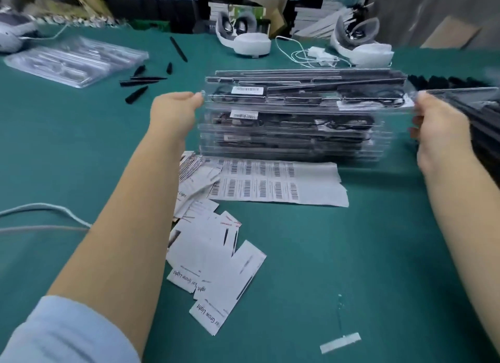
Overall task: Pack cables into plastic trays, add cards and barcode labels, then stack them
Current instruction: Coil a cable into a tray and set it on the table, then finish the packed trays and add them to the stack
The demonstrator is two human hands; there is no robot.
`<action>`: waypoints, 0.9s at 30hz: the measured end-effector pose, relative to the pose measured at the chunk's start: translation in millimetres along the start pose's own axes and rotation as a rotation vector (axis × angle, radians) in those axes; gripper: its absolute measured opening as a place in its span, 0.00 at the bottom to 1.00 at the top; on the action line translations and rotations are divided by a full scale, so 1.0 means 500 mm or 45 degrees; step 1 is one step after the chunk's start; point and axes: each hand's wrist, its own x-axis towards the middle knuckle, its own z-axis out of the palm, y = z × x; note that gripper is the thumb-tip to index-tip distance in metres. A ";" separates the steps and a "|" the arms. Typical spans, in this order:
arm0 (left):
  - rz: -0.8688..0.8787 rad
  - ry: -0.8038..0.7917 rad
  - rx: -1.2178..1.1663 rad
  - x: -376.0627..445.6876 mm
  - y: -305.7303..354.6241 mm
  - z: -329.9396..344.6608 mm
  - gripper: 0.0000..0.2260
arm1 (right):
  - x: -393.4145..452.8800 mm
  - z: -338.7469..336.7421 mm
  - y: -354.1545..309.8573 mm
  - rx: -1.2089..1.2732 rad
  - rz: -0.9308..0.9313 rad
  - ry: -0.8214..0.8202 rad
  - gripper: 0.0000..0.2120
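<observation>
Careful: your left hand (176, 106) & right hand (435, 124) pinch the top tray (305, 90) by its ends over the stack (292, 135); set it skewed & the stack may slide.

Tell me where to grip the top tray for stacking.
Grip the top tray at its two short ends, coming in from the sides, as the left hand and right hand do: it is long, flat and thin, and its face carries a label.
</observation>
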 end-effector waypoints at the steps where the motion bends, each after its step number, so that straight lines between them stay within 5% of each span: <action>1: -0.012 0.003 0.003 0.003 -0.006 0.004 0.17 | 0.007 0.005 0.011 0.007 0.020 -0.003 0.09; 6: -0.042 0.086 0.008 0.022 -0.038 0.024 0.15 | 0.030 0.011 0.075 -0.046 0.100 -0.025 0.06; 9: -0.009 0.075 0.003 0.017 -0.046 0.030 0.04 | 0.031 0.007 0.101 -0.063 0.113 -0.015 0.08; 12: 0.005 0.088 0.034 0.010 -0.050 0.034 0.14 | 0.033 0.003 0.111 -0.125 0.109 -0.004 0.12; 18: -0.045 0.102 0.071 -0.008 -0.037 0.041 0.06 | 0.012 -0.007 0.094 -0.228 0.081 0.064 0.20; 22: -0.071 0.188 0.192 -0.019 -0.046 0.038 0.21 | -0.017 -0.042 0.112 -0.306 0.056 0.107 0.16; 27: 0.130 0.306 0.396 -0.071 -0.039 0.057 0.20 | -0.056 -0.066 0.131 -0.344 0.121 0.035 0.11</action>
